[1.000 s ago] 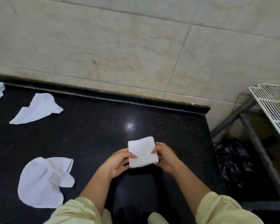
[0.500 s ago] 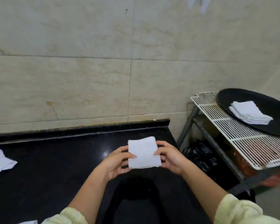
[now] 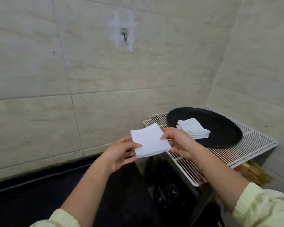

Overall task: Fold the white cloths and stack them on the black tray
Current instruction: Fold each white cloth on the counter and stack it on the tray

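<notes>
— Any lettering, label, brand or number to read here?

— None. The folded cloth [image 3: 150, 141] pinched between the fingers [image 3: 168, 135] is plain white, and the black tray [image 3: 223, 131] just beyond them carries no legible mark.

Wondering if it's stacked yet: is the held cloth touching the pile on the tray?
Apart. Head view: the right hand lies between held cloth and pile.

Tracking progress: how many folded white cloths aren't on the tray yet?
1: the folded cloth held between the left hand and right hand, short of the black tray with its stack. Others may be hidden.
</notes>
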`<action>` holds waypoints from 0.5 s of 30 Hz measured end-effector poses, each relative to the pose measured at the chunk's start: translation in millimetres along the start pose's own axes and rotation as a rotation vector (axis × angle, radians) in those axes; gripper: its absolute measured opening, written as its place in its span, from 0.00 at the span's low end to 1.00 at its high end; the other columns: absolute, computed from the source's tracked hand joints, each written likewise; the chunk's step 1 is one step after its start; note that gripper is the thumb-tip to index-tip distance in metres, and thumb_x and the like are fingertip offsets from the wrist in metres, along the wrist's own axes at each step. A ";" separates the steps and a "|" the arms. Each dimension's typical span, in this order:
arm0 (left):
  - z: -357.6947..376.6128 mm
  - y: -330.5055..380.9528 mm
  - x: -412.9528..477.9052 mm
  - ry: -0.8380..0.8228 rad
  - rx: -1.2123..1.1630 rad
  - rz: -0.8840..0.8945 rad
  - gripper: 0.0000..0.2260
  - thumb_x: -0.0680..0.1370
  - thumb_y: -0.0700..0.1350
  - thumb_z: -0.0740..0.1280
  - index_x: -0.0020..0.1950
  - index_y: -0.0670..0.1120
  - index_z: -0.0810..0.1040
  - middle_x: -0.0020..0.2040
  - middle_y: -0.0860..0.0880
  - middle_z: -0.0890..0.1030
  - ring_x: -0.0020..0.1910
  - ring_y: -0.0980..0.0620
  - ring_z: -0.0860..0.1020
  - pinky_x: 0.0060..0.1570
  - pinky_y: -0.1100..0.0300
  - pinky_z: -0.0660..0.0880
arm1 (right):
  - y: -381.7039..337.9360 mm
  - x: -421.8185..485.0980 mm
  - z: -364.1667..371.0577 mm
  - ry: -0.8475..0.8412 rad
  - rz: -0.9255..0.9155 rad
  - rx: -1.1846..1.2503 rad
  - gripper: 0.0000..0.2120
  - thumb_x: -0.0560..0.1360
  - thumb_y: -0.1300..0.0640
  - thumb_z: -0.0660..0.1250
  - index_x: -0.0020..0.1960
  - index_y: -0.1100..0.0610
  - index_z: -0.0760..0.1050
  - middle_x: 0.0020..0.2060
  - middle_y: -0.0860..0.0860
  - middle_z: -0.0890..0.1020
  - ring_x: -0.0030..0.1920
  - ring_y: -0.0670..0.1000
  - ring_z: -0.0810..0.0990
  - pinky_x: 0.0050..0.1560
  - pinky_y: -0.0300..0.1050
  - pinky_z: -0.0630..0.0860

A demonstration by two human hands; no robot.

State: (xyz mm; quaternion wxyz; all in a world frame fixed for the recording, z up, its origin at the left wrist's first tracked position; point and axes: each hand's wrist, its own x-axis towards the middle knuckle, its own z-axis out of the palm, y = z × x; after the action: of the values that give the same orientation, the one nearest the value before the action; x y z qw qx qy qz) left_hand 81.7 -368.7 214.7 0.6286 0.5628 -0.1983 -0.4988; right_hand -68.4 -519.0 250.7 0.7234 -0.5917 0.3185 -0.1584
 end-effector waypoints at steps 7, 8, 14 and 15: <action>114.0 -8.3 48.9 0.033 -0.050 0.006 0.19 0.72 0.35 0.70 0.60 0.50 0.75 0.46 0.50 0.83 0.39 0.54 0.80 0.34 0.62 0.78 | -25.3 3.7 -119.6 0.043 -0.004 -0.062 0.14 0.71 0.67 0.62 0.55 0.61 0.79 0.45 0.55 0.80 0.46 0.54 0.79 0.44 0.47 0.75; 128.5 -11.5 54.2 0.039 -0.053 -0.004 0.19 0.71 0.34 0.71 0.59 0.50 0.75 0.46 0.49 0.83 0.40 0.53 0.79 0.36 0.62 0.79 | -25.9 4.1 -135.5 0.039 0.006 -0.069 0.14 0.72 0.67 0.63 0.55 0.61 0.80 0.46 0.56 0.81 0.46 0.54 0.80 0.44 0.47 0.76; 189.9 -5.7 79.1 0.069 -0.014 0.000 0.17 0.73 0.35 0.71 0.58 0.48 0.77 0.48 0.47 0.84 0.39 0.53 0.82 0.32 0.63 0.77 | -35.7 18.4 -209.3 0.058 0.039 -0.114 0.15 0.73 0.64 0.67 0.59 0.58 0.78 0.54 0.58 0.81 0.51 0.54 0.82 0.46 0.49 0.80; 197.4 -2.6 84.0 0.081 0.000 0.005 0.15 0.74 0.36 0.71 0.59 0.47 0.78 0.49 0.47 0.83 0.40 0.52 0.82 0.32 0.63 0.77 | -38.8 22.9 -218.1 0.064 0.030 -0.138 0.16 0.72 0.64 0.67 0.60 0.57 0.77 0.55 0.58 0.81 0.52 0.54 0.82 0.45 0.49 0.80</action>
State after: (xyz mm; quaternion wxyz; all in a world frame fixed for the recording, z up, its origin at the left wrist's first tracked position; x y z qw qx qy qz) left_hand -43.8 -540.4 242.9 0.6373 0.5821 -0.1742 -0.4739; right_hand -187.0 -707.3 260.5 0.6726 -0.6300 0.3605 -0.1440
